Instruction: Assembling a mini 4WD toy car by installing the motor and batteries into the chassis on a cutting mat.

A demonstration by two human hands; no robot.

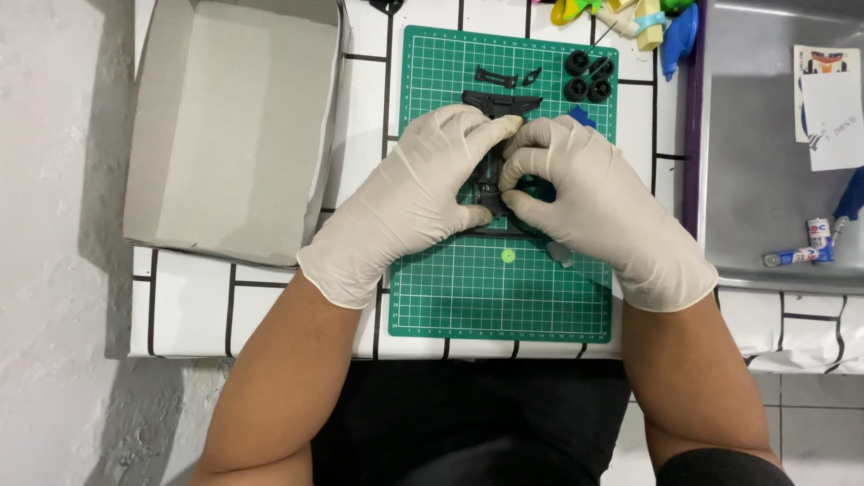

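Black chassis (pixel 493 184) betw. fingers (pixel 504 126) of 2 hands

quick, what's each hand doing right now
Left hand: closed on the black chassis.
Right hand: closed on the same chassis.

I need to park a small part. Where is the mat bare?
Bare: the cutting mat's lower strip, below both hands and the small green disc. Crowded: the top, with four black wheels, loose black pieces and the black frame.
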